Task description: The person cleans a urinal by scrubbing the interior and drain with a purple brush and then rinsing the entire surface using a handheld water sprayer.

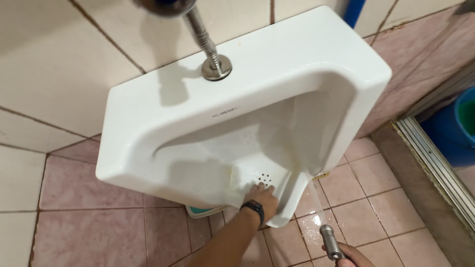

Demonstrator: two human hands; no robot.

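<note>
A white wall urinal (163, 113) fills the middle of the head view. My left hand (263, 196), with a black watch at the wrist, reaches into its lower bowl and presses flat beside the drain holes (265, 178); whether it holds a cloth I cannot tell. At the bottom edge my right hand (352, 256) grips a metal spray nozzle (330, 242). A thin water jet (312, 198) runs from the nozzle up into the right side of the bowl.
A chrome flush pipe (208, 42) enters the urinal's top. Pink floor tiles (366, 198) are wet below the bowl. A blue bucket (457, 128) stands at the right behind a metal door track (435, 168). A teal object (203, 211) sits under the urinal.
</note>
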